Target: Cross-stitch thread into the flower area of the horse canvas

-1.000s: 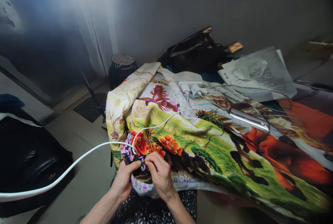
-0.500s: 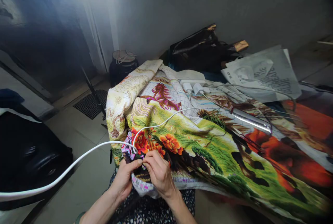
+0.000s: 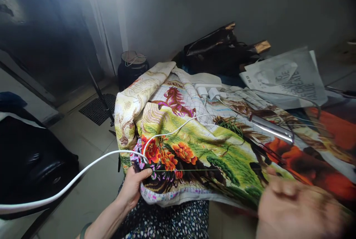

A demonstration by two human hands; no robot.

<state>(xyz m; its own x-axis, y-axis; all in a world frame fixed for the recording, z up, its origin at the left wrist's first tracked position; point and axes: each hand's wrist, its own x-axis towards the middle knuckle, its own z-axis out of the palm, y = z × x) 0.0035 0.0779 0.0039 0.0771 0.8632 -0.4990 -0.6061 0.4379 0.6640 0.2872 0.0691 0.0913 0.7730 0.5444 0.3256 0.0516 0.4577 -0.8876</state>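
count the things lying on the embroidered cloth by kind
white cable: 1
white chargers: 2
silver bar: 1
green thread bundle: 1
hands on the cloth: left hand 1
total: 6

The cross-stitch tapestry (image 3: 211, 150) lies draped and rumpled across the lap, spreading from 6 o'clock out toward 3 o'clock. It shows orange flowers, green grass, a reddish horse on bare gridded canvas toward 12 o'clock and a cream folded edge at 10 o'clock. A thin green thread (image 3: 194, 170) stretches taut and level from the flowers toward 3 o'clock.
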